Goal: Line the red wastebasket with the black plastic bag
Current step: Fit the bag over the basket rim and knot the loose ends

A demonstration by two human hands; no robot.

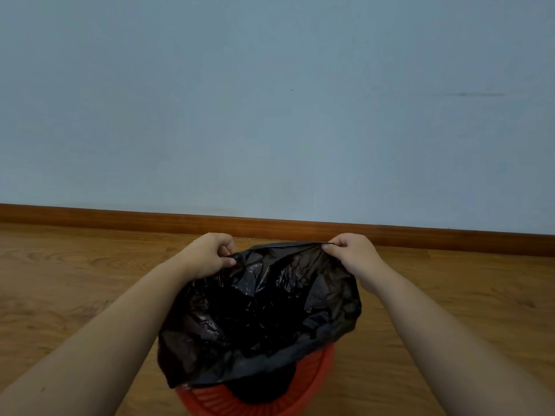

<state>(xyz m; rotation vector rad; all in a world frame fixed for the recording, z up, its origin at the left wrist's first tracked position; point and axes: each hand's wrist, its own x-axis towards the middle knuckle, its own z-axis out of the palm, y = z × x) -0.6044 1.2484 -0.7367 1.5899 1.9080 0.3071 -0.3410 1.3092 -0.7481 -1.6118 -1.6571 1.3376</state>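
The black plastic bag (pixel 258 310) hangs open-mouthed over the red wastebasket (pixel 312 382), whose ribbed rim shows at the bottom centre. The bag's lower end drops into the basket and its near edge drapes over the near rim. My left hand (pixel 207 253) pinches the far left part of the bag's mouth. My right hand (pixel 351 253) pinches the far right part, and the far edge is stretched taut between them, lifted above the basket. Most of the basket is hidden under the bag.
The basket stands on a wooden floor (pixel 75 280), a short way from a brown skirting board (pixel 150 219) and a pale blue wall (pixel 270 100). Bare floor lies to the left and right of the basket.
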